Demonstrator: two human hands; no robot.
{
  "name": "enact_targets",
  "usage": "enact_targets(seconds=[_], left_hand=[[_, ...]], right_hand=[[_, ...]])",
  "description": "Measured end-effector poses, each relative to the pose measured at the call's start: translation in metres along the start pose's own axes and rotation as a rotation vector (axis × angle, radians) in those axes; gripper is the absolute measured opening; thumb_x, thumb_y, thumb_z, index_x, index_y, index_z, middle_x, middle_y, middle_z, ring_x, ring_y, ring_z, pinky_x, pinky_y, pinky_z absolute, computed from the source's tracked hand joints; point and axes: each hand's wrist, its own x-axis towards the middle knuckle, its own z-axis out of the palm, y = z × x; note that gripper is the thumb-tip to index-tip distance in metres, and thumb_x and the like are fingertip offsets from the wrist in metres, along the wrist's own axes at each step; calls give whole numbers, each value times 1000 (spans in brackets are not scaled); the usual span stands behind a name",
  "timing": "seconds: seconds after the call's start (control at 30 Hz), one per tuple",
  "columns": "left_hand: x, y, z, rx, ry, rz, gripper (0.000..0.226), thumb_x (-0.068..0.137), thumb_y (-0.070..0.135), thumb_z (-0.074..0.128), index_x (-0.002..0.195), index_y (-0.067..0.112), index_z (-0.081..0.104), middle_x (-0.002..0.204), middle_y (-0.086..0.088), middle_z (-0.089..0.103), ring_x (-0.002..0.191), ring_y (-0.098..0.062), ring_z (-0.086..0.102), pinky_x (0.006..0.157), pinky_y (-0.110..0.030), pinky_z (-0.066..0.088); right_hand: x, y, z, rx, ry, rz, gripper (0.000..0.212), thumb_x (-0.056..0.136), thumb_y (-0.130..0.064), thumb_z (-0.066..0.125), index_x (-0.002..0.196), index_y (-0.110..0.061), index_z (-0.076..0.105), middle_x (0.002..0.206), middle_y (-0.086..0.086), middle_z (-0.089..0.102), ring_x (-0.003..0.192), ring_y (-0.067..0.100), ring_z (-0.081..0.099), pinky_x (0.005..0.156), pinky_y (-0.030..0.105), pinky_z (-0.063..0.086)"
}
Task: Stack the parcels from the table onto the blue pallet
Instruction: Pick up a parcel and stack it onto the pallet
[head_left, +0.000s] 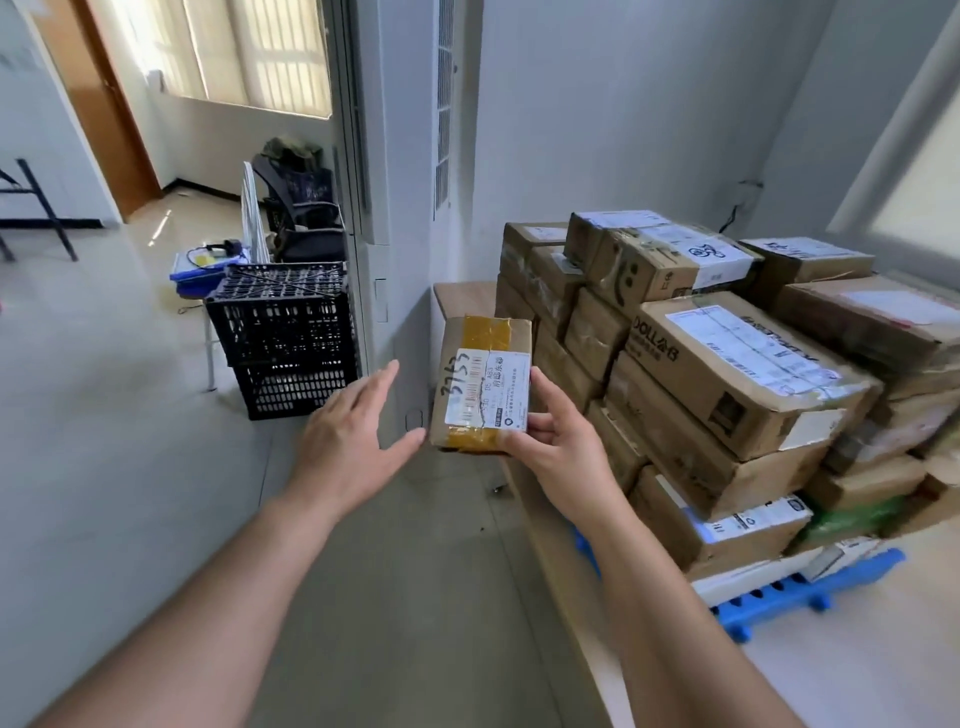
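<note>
So this one's mid-carry: the person has a small parcel (485, 384) up in the air, label side up with a handwritten number and yellow tape at both ends. It sits just left of the big stack (727, 364) of cardboard parcels already piled on the blue pallet (800, 592). It isn't resting on any surface or on the stack, it's held clear of both. The grip is all on the right hand (550, 441), which holds the parcel at its near right corner, thumb lying along the right edge of the labelled face and fingers curled round the near end. The left hand (353, 436) is wide open, fingers straight and spread, holding nothing. Its thumb tip is just beside the parcel's near left corner, and it's honestly too close to call whether it touches. Looks like it's coming in to make this a two-handed hold, but that's a guess. Next move, probably: swing the parcel right and find a flat spot on top of the stack. The tricky bit is that the pile is pretty uneven, boxes tilted and stepped at different heights. A little box like this wants a level face to lie on, label up, not perched on an edge where it could slide off. What the pallet itself sits on isn't clear from this angle.
</note>
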Motion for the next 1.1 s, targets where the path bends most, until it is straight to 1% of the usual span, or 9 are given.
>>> enact_targets(seconds=[0.07,0.17,0.47,0.6,0.63,0.77,0.83,0.93,1.1], left_hand=[[26,-18,0,12,-5,29,77,88,44,60,151,25,20,153,0,32,140,-18,29,113,-33,23],[68,-43,2,17,-34,91,80,87,44,62,151,24,19,153,-2,32,139,-20,31,114,-36,23],[193,-110,-8,-6,-107,264,81,87,49,58,151,23,17,154,-2,30,140,-20,29,115,-35,21],[242,-130,-4,-15,-123,347,83,87,52,56,152,23,14,155,0,26,141,-19,28,115,-35,20],[253,-133,-1,-13,-128,364,83,87,53,54,152,23,13,156,-1,26,141,-19,27,116,-35,20],[294,-133,13,-63,-147,409,82,88,51,55,152,25,12,156,0,24,143,-19,23,117,-36,18],[316,-128,20,-98,-147,446,80,88,47,57,152,26,13,156,1,25,143,-18,23,116,-35,18],[348,-118,31,-100,-152,501,81,88,47,59,152,26,13,155,1,27,142,-18,25,116,-35,21],[400,-91,40,-120,-189,613,84,86,50,60,152,28,12,156,6,24,142,-13,23,113,-28,20]], right_hand=[[25,-1,15,22,8,-6,74,86,-6,68,142,-40,33,104,-6,70,94,0,67,86,19,53],[61,-1,36,6,69,10,74,86,-7,69,142,-40,34,103,-6,70,94,2,67,90,24,53],[158,-23,96,-49,229,73,75,86,-14,70,146,-37,33,105,-6,71,97,3,67,90,26,54],[189,-29,113,-2,294,82,75,87,-9,68,147,-34,32,103,-5,71,92,2,69,72,16,55],[197,-30,115,-20,311,86,75,86,-10,69,147,-34,32,103,-5,71,93,2,68,72,16,55],[231,-28,114,-77,376,92,77,86,-16,71,148,-36,30,106,-3,71,97,9,69,87,36,57],[249,-30,109,-109,411,86,77,87,-17,70,148,-38,29,104,-4,72,96,7,68,87,33,56],[275,-34,98,-145,452,64,75,88,-19,68,148,-39,28,103,-5,71,93,4,68,78,21,56],[324,-40,74,-134,553,30,74,88,-19,69,148,-38,30,101,-4,72,91,5,68,84,29,55]])
